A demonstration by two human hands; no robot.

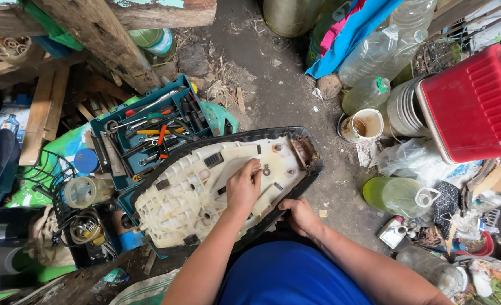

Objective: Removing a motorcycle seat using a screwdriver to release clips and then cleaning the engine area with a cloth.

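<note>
Resting upside down across the person's lap, the seat (205,192) shows its cream plastic underside, ringed by a black cover edge. The left hand (243,185) lies on that underside near the middle, fingers bent down toward a small metal fitting (265,169) just beyond the fingertips; whether it pinches anything I cannot tell. The right hand (301,214) is close to the left, a little nearer the body, curled over the seat's near rim and gripping the black edge.

Room around the hands is tight. Beyond the left hand, the seat's far edge overlaps an open teal toolbox (149,127) full of hand tools. Further left of it lie a wire rack (47,169) and a clear jar (84,192). Past the fingertips, the rusty narrow end of the seat meets a strip of bare dirt floor (278,85), the only open ground. To the right of the right hand sits a green-tinted plastic jug (400,195), with a white bucket (366,125), clear bottles (374,56) and a red bin (476,104) further off on that side. A wooden post (101,39) leans beyond the toolbox.
</note>
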